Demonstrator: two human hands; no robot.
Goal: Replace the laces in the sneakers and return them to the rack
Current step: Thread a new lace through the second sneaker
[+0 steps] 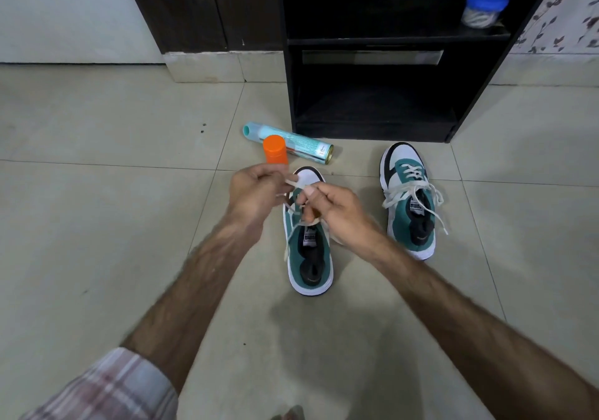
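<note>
Head view showed you were partway done; your left hand (256,189) and your right hand (337,212) each pinched a bit of the white lace (293,183) over the near sneaker (309,251) on the floor (97,225); that lace looked not yet tied, I think; the far sneaker (410,199) had its lace in but loose; both shoes sat in front of the dark rack (372,127), so putting them back was left.

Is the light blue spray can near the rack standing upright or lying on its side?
Lying on its side. The spray can rests lengthwise on the floor tiles, its metal bottom facing right toward the rack.
</note>
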